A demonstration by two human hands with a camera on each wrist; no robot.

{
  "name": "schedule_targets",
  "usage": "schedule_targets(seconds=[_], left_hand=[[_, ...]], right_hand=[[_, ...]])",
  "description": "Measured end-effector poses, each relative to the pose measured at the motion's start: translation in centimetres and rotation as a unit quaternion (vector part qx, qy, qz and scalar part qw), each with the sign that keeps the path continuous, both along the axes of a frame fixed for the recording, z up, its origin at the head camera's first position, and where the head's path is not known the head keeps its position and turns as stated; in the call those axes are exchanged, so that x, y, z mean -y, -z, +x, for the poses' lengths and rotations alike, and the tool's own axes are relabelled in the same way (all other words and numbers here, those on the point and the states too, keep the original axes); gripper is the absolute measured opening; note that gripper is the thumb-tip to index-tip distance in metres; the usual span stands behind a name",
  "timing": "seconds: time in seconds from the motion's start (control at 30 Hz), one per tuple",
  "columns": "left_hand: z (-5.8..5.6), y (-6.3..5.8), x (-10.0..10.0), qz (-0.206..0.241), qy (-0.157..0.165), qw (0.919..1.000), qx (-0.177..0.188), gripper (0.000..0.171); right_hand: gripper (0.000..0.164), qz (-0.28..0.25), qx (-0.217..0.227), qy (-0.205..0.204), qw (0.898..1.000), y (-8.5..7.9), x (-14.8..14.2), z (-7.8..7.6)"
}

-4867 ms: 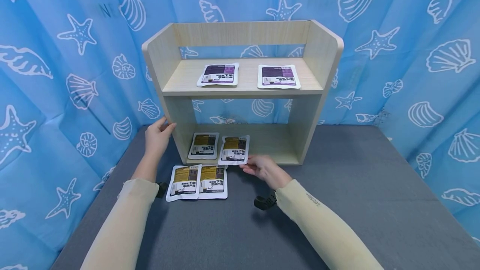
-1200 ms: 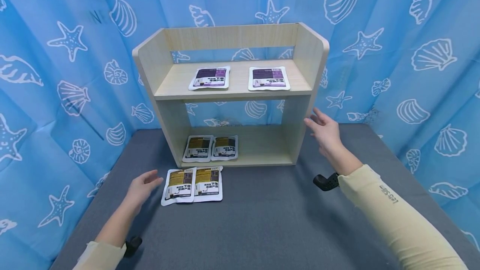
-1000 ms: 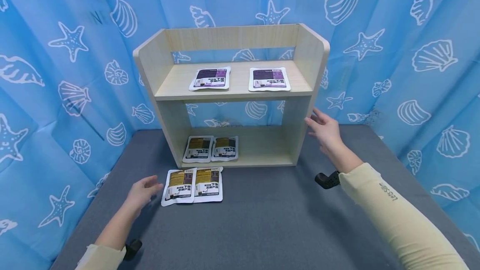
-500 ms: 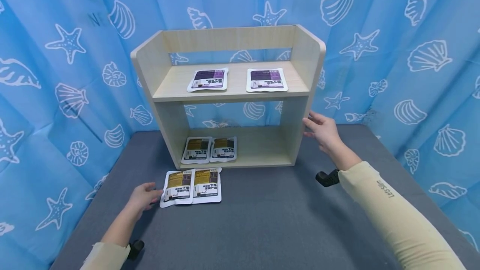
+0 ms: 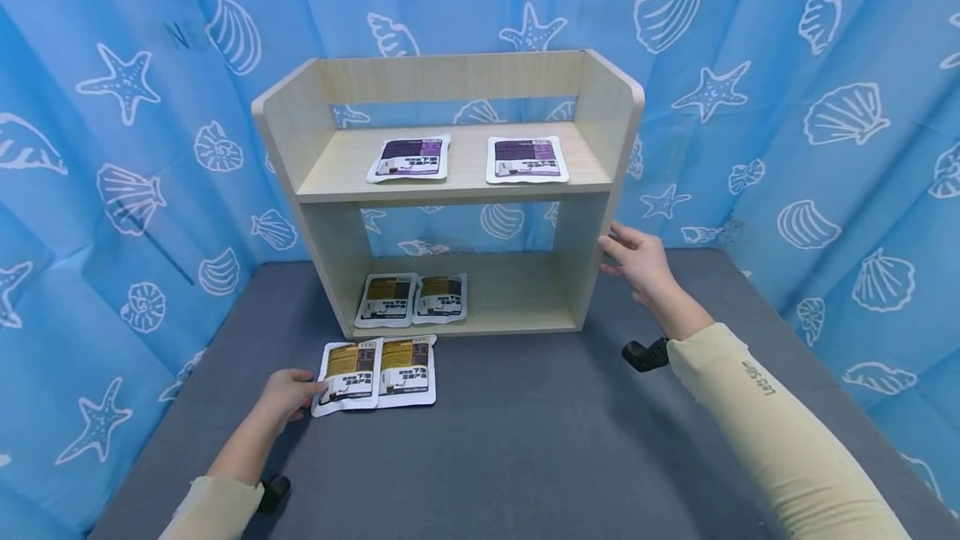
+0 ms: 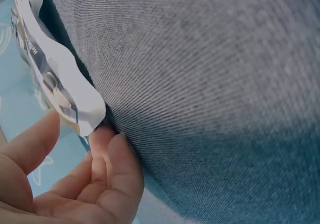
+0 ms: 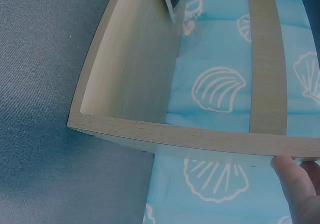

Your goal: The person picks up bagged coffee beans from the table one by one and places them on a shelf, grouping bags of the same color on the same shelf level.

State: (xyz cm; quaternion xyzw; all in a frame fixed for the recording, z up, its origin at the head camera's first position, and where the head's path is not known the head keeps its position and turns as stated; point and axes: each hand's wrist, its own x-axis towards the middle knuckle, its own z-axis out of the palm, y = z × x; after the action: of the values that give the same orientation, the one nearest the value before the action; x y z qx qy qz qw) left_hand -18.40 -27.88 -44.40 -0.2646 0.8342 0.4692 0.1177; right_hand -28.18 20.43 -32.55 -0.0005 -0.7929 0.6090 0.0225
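Two gold-and-white pouches overlap on the table before the shelf. My left hand (image 5: 285,397) is at the left edge of the left pouch (image 5: 349,373). Its thumb lies over the pouch's lower corner, and its fingers curl beneath, pinching that corner in the left wrist view. The other pouch (image 5: 407,371) lies partly under it. My right hand (image 5: 639,261) touches the right side panel of the wooden shelf (image 5: 480,194). In the right wrist view its thumb (image 7: 286,169) meets the panel's edge, the remaining fingers mostly out of frame.
On the lower board, a gold-labelled pouch (image 5: 386,300) sits against another pouch (image 5: 440,298) at the left. Above, two purple-labelled pouches, the left one (image 5: 409,158) and the right one (image 5: 527,160), lie apart. A blue curtain (image 5: 750,173) hangs behind the grey table (image 5: 510,440).
Earlier, my right hand set a gold-labelled pouch on the lower board, then moved right to the shelf's side. My left hand left the shelf's left side and came down to the front pouch's edge.
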Motion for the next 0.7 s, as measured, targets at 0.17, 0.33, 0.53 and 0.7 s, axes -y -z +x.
schedule_targets(seconds=[0.17,0.33,0.53,0.7], left_hand=[[-0.3,0.1,0.2,0.012,-0.017,0.9997,0.011,0.041],[-0.2,-0.1,0.3,0.029,-0.026,0.9992,0.008,0.034],[0.5,-0.5,0.1,0.071,-0.035,0.9969,-0.002,0.036],[1.0,-0.7,0.3,0.115,-0.05,0.992,-0.009,0.039]], right_hand=[[0.051,-0.007,-0.001,0.0,1.0,0.1,0.0,0.0],[0.051,-0.012,-0.004,-0.001,1.0,0.2,0.0,0.1],[0.051,-0.014,-0.001,0.0,1.0,0.2,0.0,0.1],[0.05,-0.015,0.003,0.002,1.0,0.1,0.1,0.1]])
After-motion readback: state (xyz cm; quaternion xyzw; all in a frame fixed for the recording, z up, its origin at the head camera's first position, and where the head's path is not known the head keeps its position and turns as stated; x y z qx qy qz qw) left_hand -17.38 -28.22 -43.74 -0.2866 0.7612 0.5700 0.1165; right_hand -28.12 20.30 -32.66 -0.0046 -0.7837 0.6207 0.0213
